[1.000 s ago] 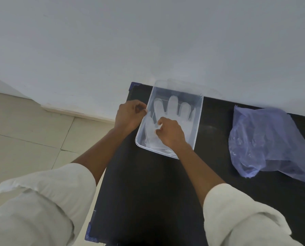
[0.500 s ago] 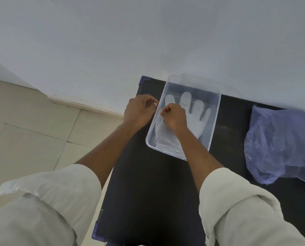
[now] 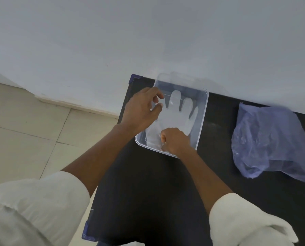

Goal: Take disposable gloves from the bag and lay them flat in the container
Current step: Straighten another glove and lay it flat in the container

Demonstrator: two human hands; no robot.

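Step in hand: smoothing a glove (image 3: 174, 119) flat on the floor of the container (image 3: 202, 121); judged near the end of this glove's placement
Left hand (image 3: 141, 110): over the container's left wall, fingers (image 3: 157, 105) loosely curled and narrow; the tips meet beside the glove's outer digit, but whether they pinch film cannot be told
Right hand (image 3: 174, 141): at the near end of the container, curled tight on the cuff region; fingers hidden under the knuckles, so a true pinch is a judgement only
Glove position: inside the container, between the two hands; digits splayed away beyond the left fingers, cuff under the right fingers
How to do it well: keep the cuff pinned with the right fingers; draw the left fingers outward along the digit to chase folds; release light and slow, since thin film likely clings to skin and lifts
Glove material: thin translucent film, milky, faint creases near the cuff
Container: clear rigid plastic, rectangular, rounded corners, low walls
Bag (image 3: 272, 139): pale violet crinkled plastic, slumped, well apart to the right of the right fingers
Counter (image 3: 148, 201): matt black, smooth; blue corner guards
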